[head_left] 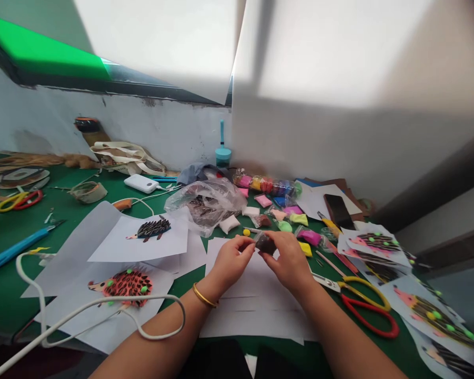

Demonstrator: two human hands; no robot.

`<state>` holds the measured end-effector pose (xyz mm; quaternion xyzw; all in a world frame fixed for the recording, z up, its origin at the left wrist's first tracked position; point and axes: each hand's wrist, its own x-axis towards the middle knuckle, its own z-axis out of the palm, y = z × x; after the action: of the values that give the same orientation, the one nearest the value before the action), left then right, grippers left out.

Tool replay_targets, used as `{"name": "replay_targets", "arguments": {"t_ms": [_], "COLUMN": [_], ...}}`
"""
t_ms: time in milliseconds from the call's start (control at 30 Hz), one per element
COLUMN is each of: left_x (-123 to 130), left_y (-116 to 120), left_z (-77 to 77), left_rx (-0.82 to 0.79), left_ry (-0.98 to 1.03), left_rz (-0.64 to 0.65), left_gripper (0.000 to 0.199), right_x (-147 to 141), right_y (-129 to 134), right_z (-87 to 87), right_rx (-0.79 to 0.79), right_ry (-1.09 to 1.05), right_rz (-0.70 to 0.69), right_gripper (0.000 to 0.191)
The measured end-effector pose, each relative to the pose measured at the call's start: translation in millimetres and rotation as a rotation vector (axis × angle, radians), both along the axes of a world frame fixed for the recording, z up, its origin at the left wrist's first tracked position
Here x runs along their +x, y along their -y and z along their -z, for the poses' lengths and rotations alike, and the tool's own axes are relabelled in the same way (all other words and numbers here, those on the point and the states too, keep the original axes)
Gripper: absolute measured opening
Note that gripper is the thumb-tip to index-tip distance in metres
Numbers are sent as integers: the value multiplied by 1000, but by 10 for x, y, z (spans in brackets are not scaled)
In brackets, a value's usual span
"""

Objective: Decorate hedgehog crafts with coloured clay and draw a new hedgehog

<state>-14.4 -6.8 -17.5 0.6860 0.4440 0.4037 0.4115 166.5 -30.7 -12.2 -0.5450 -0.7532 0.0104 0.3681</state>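
Note:
Over a stack of white paper (256, 308), both hands meet at a small clear packet of dark brown clay (265, 243). My right hand (290, 260) has its fingers wrapped round the packet from the right. With thumb and forefinger pinched together, my left hand (234, 260) grips the packet's left edge. A yellow clay ball (246, 232) lies just beyond my left fingers. Packets of coloured clay surround the far side, among them a white one (229, 224) and a yellow one (305, 249). Scissors (363, 300) with red and yellow handles lie right of my right wrist.
Hedgehog pictures on paper lie left (128, 287) and right (438, 310). A plastic bag of striped seeds (205, 205) stands behind the papers. A white cable (114, 298) loops over my left forearm. A blue cutter knife (19, 247), a phone (338, 211) and a power bank (142, 183) are around.

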Motion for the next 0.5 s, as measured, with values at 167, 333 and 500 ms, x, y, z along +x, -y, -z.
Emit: {"name": "replay_targets", "arguments": {"t_ms": [167,333,500], "left_x": [-15,-16,-54], "left_y": [-30,-2,3], "left_z": [32,25,-16], "left_rx": [14,106,225], "left_ry": [57,24,-71], "left_rz": [-55,-94,-48], "left_gripper": [20,20,19], "right_x": [-33,-43,-22], "right_y": [11,30,40], "right_z": [37,65,142], "right_rx": [6,-29,-124], "right_ry": [17,11,-45], "right_rz": [-29,-52,-91], "right_gripper": [38,43,44]}}
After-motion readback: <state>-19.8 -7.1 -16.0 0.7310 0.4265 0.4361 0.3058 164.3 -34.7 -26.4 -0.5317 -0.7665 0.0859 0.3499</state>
